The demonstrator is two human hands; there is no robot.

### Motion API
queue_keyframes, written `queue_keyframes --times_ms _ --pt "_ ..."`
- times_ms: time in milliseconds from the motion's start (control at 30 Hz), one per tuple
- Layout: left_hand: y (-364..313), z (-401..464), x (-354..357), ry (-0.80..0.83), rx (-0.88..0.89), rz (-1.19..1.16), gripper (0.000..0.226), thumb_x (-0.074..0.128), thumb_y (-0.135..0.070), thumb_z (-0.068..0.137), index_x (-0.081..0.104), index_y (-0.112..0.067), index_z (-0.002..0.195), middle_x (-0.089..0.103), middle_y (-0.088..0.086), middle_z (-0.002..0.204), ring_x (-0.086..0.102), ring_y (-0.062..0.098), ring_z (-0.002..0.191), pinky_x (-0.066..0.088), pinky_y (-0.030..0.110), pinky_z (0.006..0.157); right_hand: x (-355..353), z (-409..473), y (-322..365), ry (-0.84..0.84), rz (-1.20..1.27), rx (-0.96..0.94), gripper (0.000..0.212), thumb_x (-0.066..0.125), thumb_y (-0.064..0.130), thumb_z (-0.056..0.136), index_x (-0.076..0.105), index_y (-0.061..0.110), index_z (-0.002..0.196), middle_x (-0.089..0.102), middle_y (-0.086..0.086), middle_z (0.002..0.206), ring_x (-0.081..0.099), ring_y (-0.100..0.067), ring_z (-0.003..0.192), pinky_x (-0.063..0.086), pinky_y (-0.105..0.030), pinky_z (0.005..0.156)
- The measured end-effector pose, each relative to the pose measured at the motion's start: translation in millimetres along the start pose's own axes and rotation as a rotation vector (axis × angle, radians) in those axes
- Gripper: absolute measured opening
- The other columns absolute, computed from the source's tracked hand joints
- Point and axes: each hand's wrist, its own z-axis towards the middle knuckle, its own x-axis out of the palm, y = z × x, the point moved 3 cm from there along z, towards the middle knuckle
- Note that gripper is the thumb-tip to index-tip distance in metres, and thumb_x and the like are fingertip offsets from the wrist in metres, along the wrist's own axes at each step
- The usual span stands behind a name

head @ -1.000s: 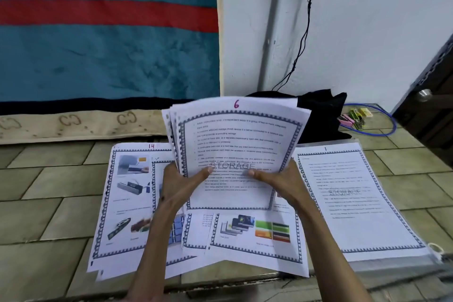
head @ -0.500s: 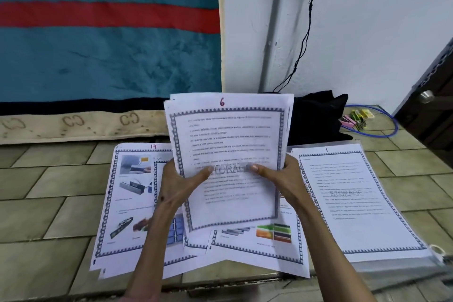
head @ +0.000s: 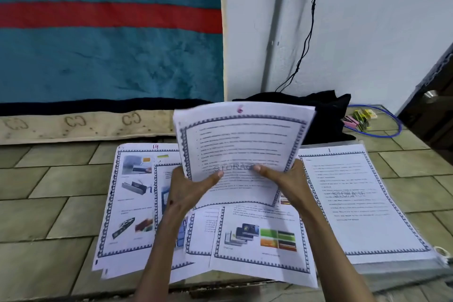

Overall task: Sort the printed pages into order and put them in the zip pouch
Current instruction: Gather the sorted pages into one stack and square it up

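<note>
Both hands hold one sheaf [head: 241, 152] raised over the tiled floor [head: 49, 203], tilted toward the camera, blurred. Top sheet marked 6 in pink at its head; watermark reads STORAGE. Left hand [head: 188, 191] grips the sheaf's lower left edge, thumb laid across the front, fingers curled behind and hidden. Right hand [head: 284, 184] grips the lower right edge the same way, thumb on the front, fingers behind the paper. Loose pages lie spread on the floor beneath: page 14 [head: 130, 201], with pictures, toward the left; a picture page [head: 259, 238] at the near middle, overlapping others; page 1 [head: 358, 203], text only, toward the right. Page 1 appears to lie on a clear pouch [head: 402, 270], whose edge shows at its near right; cannot tell whether inside or on top. Black cloth [head: 328, 117] against the far wall. Blue cable loop [head: 382, 130] and coloured clips [head: 360, 119] at the far right.
</note>
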Motion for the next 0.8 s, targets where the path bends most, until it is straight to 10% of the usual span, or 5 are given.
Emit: queue_keyframes --times_ms 233,433,700,800 --pt "31 -1 2 -0.072 -0.252 -0.023 0.062 0.086 -0.025 0.060 0.054 -0.011 0.112 0.062 -0.008 0.090 0.062 0.018 0.090 0.048 0.026 0.081 2 1 -21 0.029 0.024 0.118 0.030 0.082 0.000 0.063 0.070 0.020 0.082 0.075 0.005 0.083 0.072 -0.011 0.077 0.059 -0.024 0.068" --pt "37 -11 7 -0.052 -0.317 -0.004 0.036 0.082 -0.014 0.068 0.054 -0.018 0.091 0.061 0.002 0.090 0.060 0.020 0.092 0.045 0.026 0.085 3 -6 -43 0.045 -0.016 0.219 0.045 0.087 0.019 0.058 0.070 0.015 0.099 0.075 0.001 0.095 0.072 -0.014 0.087 0.058 -0.029 0.077" --pt "-13 -3 -5 0.157 -0.250 0.163 0.030 0.073 -0.021 0.077 0.062 -0.018 0.105 0.063 -0.004 0.099 0.062 0.011 0.082 0.049 0.019 0.066 -9 5 2 0.063 -0.075 0.128 0.012 0.074 0.019 0.078 0.070 0.021 0.090 0.071 0.020 0.071 0.068 0.004 0.071 0.052 -0.011 0.061" --pt "-32 8 -18 -0.136 -0.054 0.317 0.049 0.058 -0.030 0.089 0.045 -0.013 0.133 0.057 0.002 0.127 0.055 0.022 0.117 0.046 0.026 0.086 -15 -4 -12 0.089 -0.130 0.247 0.005 0.073 0.020 0.080 0.069 0.022 0.078 0.073 0.013 0.071 0.068 0.001 0.061 0.050 -0.013 0.052"
